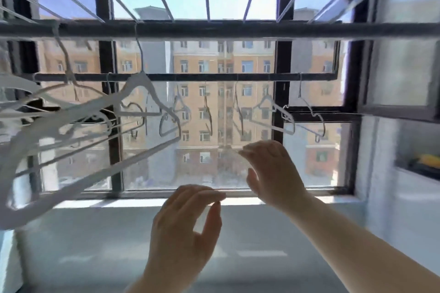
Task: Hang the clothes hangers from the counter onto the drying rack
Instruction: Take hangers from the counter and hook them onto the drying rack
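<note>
Both hands are up in front of the window (309, 154) and neither has anything in it. The left hand (188, 228) is lower and closer, seen from the back, fingers loosely bent and pointing right, with the thumb raised toward them and a clear gap between. The right hand (271, 173) reaches higher and further out on a bare forearm, fingers curved forward and pointing left, thumb hanging apart below them.

The hangers are all up on the drying rack (214, 31), well above the grey table (95, 250). From the near dark bar a white hanger (152, 90) hangs by its wire hook, hook uppermost; its long bottom bar slants from low at the left edge up to the right. Beside it on the left a bunch of white hangers (35, 135) overlap, their long bars lying roughly the same way, too blurred to count. On the far bar (214, 76) a row of smaller hangers (273, 126) hang hook-up and spaced apart, each turned its own way, some nearly edge-on.
</note>
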### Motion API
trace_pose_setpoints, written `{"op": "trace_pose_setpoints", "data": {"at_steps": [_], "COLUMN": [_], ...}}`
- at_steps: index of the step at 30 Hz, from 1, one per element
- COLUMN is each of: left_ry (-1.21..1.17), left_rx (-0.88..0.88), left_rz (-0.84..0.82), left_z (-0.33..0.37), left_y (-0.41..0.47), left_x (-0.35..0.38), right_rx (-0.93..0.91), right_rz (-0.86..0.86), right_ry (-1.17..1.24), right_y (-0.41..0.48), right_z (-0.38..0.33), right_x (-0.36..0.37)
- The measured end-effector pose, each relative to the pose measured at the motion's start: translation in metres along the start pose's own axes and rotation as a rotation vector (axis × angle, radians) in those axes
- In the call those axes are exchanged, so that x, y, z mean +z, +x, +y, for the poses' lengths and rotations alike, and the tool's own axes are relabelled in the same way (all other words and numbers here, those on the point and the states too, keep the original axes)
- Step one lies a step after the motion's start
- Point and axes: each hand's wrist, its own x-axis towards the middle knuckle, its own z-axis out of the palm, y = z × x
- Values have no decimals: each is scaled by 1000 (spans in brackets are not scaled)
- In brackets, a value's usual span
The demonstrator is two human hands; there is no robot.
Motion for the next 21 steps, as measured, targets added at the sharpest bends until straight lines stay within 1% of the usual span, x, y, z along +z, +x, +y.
{"op": "trace_pose_setpoints", "data": {"at_steps": [5, 9, 11, 14, 16, 18, 21], "left_ry": [10, -5, -45, -80, -124, -169, -229], "left_rx": [-133, -199, -251, -302, -345, -347, -372], "left_rz": [-151, -274, -349, -413, -405, -407, -551], "left_z": [19, 57, 84, 135, 171, 204, 241], "left_y": [-7, -4, -1, 3, 4, -3, -22], "left_x": [59, 115, 149, 201, 236, 267, 305], "right_rx": [31, 36, 70, 158, 234, 321, 466], "right_rz": [-37, -142, -221, -312, -373, -420, -482], "right_ry": [-46, -115, -138, -172, -222, -282, -342], "right_y": [-56, -101, -125, -171, -204, -238, -283], "right_z": [50, 99, 129, 179, 212, 241, 275], "right_x": [-30, -72, -99, -140, -168, -195, -238]}}
